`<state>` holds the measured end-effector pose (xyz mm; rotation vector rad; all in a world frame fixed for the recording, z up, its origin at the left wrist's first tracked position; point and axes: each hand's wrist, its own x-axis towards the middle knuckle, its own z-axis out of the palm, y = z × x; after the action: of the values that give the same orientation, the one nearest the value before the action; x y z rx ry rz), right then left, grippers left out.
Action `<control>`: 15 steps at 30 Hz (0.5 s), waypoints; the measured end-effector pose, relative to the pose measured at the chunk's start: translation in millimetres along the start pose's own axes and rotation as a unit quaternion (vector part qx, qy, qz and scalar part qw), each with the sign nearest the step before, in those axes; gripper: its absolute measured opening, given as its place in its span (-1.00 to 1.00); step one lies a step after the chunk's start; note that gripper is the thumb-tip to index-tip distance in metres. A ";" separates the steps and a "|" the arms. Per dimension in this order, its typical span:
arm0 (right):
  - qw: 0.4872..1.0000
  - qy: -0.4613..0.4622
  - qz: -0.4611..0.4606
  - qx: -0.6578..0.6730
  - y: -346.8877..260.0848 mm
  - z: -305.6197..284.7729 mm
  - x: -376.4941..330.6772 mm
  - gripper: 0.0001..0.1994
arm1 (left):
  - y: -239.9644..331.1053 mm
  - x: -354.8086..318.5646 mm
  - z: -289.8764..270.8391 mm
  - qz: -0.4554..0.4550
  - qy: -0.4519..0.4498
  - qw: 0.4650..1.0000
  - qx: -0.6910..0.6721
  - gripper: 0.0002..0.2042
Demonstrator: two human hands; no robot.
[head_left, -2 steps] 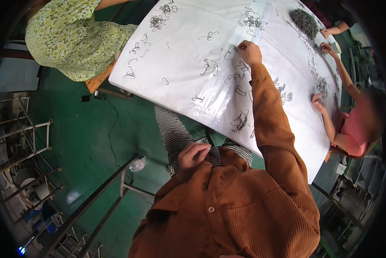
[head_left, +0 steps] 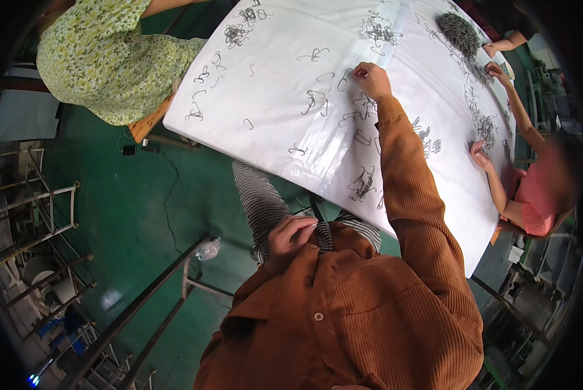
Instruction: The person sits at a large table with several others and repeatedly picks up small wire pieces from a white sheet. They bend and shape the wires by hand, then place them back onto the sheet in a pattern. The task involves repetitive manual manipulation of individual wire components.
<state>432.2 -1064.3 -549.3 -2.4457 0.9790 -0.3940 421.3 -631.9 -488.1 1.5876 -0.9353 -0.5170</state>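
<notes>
My right hand (head_left: 373, 80) reaches across the white-covered table (head_left: 265, 143), its fingers closed in a pinch just above the surface. Right beside the fingertips lies a thin bent metal hook (head_left: 343, 80); whether they touch it, or hold another, is too small to tell. Close to my wrist is a tangled cluster of hooks (head_left: 364, 105). My left hand (head_left: 290, 235) stays low over my lap, off the table, thumb and fingers pressed together. A tiny pale glint shows at its fingertips, but I cannot make out what it is.
A dense heap of hooks (head_left: 459, 34) lies at the far right, with co-workers' hands (head_left: 480, 156) along that edge. Someone in a floral garment (head_left: 96, 58) sits at the left. More hook clusters (head_left: 363, 185) are scattered about. A metal frame (head_left: 186, 273) stands left of me.
My right hand has shifted slightly to the left, toward the single hook, with its fingers still pinched. My left hand has not visibly moved.
</notes>
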 end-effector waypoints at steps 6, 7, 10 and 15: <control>0.997 -0.048 -0.020 -0.054 11.2 11.4 19.0 -0.81 | 3.3 0.7 -1.4 0.004 -0.011 1.000 0.016 -0.85; 0.995 -0.074 -0.016 -0.065 12.1 11.5 22.8 -0.82 | 3.1 -0.5 -1.3 0.002 -0.008 1.000 0.017 -0.85; 0.984 -0.151 0.025 -0.095 -5.3 9.7 14.8 -0.83 | -1.0 -4.7 0.1 0.010 0.007 1.000 0.025 -0.85; 0.974 -0.121 -0.007 -0.193 -17.2 7.3 -23.4 -0.85 | 8.4 -7.1 2.9 0.023 0.010 1.000 0.014 -0.86</control>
<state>428.7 -1034.5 -548.5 -2.7609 1.0062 0.1029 412.6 -628.2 -481.9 1.5898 -0.9647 -0.4577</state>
